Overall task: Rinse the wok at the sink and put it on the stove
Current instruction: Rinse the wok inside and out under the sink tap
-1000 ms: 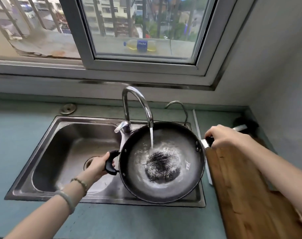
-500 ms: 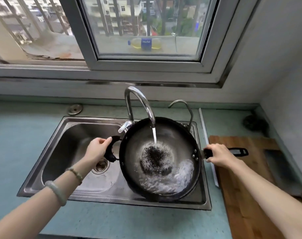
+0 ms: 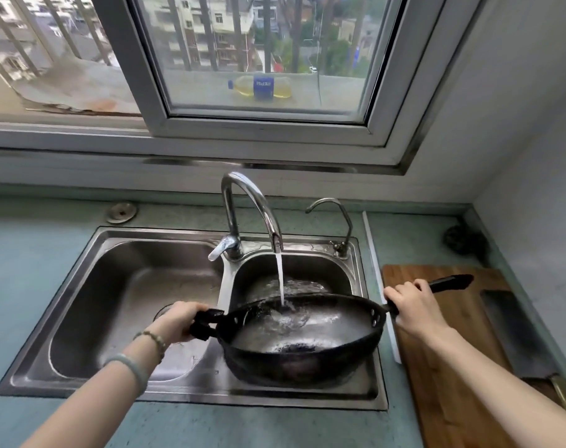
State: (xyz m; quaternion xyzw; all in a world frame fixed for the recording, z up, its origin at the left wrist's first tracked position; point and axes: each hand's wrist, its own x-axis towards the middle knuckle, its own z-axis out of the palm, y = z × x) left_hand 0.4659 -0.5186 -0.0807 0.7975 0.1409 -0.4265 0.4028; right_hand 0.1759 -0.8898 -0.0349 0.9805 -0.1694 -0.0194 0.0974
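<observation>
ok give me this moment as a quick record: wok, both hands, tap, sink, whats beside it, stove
wok: held over the right basin, tipped away from the person, water inside
left hand: grips the loop handle
right hand: grips the long handle
tap: running, stream lands in the wok
sink: steel, two basins
right of sink: wooden board with a cleaver lying on it
stove: not in view

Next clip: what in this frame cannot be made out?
Head view:
Stove: outside the frame.
Drain of the right basin: hidden under the wok.
Drain of the left basin: mostly behind the left hand.
Bottle label: too small, blurred.
Dark lump in the counter corner: too blurred to identify.
</observation>
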